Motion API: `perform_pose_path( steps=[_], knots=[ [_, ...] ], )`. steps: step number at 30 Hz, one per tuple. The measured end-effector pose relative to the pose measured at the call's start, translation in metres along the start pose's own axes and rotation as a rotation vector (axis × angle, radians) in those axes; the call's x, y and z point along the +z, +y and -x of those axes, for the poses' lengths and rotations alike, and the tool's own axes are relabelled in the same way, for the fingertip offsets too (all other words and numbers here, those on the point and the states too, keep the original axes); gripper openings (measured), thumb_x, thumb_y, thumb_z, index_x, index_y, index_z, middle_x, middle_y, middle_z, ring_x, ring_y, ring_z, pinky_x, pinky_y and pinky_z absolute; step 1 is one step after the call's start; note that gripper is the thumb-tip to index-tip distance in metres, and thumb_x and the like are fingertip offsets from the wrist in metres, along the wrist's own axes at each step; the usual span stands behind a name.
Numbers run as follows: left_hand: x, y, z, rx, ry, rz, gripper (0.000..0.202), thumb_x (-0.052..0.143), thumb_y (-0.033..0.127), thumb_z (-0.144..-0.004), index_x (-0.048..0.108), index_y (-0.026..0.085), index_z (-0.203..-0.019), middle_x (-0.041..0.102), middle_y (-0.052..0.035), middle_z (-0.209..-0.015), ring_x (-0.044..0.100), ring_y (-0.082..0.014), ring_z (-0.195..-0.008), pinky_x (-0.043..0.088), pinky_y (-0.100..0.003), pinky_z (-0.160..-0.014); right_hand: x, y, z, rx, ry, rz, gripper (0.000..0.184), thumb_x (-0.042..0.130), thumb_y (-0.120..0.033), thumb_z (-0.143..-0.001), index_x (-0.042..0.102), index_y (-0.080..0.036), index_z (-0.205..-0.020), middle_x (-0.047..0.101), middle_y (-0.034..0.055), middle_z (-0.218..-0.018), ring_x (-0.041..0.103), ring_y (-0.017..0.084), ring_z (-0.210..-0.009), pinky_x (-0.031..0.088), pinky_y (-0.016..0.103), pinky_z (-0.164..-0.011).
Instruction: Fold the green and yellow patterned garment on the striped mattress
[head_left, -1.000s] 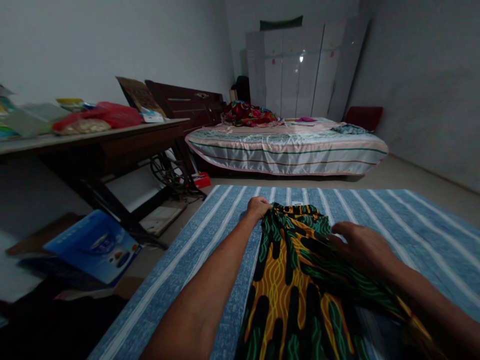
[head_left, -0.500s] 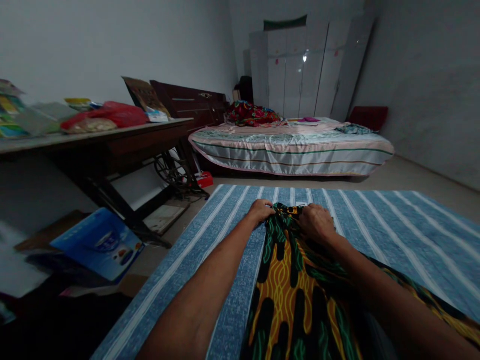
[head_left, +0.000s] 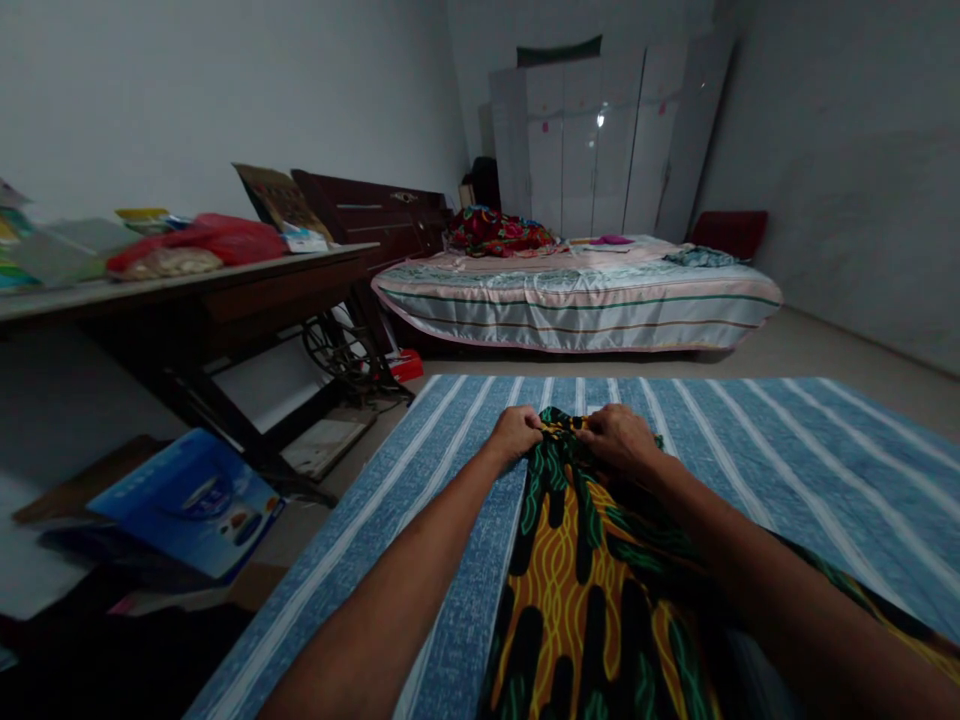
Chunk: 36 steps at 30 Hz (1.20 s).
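A patterned garment (head_left: 574, 560) in black, orange and green lies on a blue and white striped sheet (head_left: 442, 480), its gathered far end between my hands. My left hand (head_left: 517, 432) pinches the left corner of that end, fingers closed. On the right side of the same edge, my right hand (head_left: 619, 436) is closed on the bunched fabric. The cloth spreads toward me and passes partly under my right forearm. What kind of garment it is, I cannot tell for sure.
Beyond the sheet stands a bed (head_left: 577, 310) with a floral bundle (head_left: 499, 232). At left is a sewing-machine table (head_left: 300, 265) carrying a red plastic bag (head_left: 232, 240); a blue box (head_left: 199, 505) sits on the floor below. White wardrobes (head_left: 581, 150) line the back.
Both hands have shifted slightly, keeping hold of the fabric's far edge. My right hand has moved a little left, closer to my left hand. The view has turned slightly.
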<state>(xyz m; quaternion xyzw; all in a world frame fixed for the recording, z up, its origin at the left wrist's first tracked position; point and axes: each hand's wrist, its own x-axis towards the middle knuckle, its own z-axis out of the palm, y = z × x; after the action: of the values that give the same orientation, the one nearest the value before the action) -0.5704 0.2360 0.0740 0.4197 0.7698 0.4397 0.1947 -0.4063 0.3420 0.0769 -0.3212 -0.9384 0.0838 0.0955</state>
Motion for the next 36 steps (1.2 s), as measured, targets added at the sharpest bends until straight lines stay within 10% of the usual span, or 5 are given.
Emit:
perform_pose_path(
  steps=[9, 23, 27, 36],
  knots=[
    [-0.001, -0.004, 0.012, 0.049, 0.074, 0.082, 0.015, 0.054, -0.001, -0.053, 0.055, 0.014, -0.055, 0.052, 0.0063, -0.052, 0.049, -0.0083, -0.054, 0.037, -0.020, -0.055, 0.009, -0.006, 0.010, -0.082, -0.012, -0.080, 0.016, 0.059, -0.031, -0.081, 0.072, -0.021, -0.083, 0.065, 0.0054, -0.098, 0.053, 0.020, -0.102, 0.034, 0.028, -0.081],
    [0.003, 0.005, -0.024, -0.337, 0.075, 0.020, 0.021, 0.057, 0.031, -0.090, 0.059, 0.012, -0.082, 0.054, 0.0039, -0.065, 0.048, -0.0060, -0.049, 0.043, -0.020, -0.048, 0.012, -0.008, -0.002, 0.130, 0.003, -0.057, 0.037, 0.039, -0.031, -0.087, 0.073, -0.016, -0.088, 0.068, 0.0134, -0.091, 0.061, 0.023, -0.084, 0.036, 0.029, -0.066],
    [0.006, 0.003, -0.023, -0.352, 0.074, 0.006, 0.020, 0.058, 0.030, -0.089, 0.059, 0.011, -0.083, 0.054, 0.0042, -0.063, 0.047, -0.0060, -0.048, 0.042, -0.020, -0.047, 0.012, -0.013, 0.000, 0.043, 0.006, -0.038, 0.041, 0.041, -0.046, -0.089, 0.073, -0.021, -0.091, 0.066, 0.0100, -0.102, 0.056, 0.023, -0.099, 0.037, 0.030, -0.078],
    [0.009, -0.004, -0.022, -0.311, 0.082, -0.037, 0.022, 0.058, 0.033, -0.089, 0.060, 0.012, -0.086, 0.057, 0.0027, -0.067, 0.052, -0.0076, -0.053, 0.046, -0.022, -0.053, 0.012, -0.011, -0.008, 0.065, 0.006, 0.018, 0.031, 0.044, -0.029, -0.086, 0.072, -0.016, -0.093, 0.065, 0.0139, -0.103, 0.054, 0.026, -0.102, 0.037, 0.034, -0.080]
  ],
)
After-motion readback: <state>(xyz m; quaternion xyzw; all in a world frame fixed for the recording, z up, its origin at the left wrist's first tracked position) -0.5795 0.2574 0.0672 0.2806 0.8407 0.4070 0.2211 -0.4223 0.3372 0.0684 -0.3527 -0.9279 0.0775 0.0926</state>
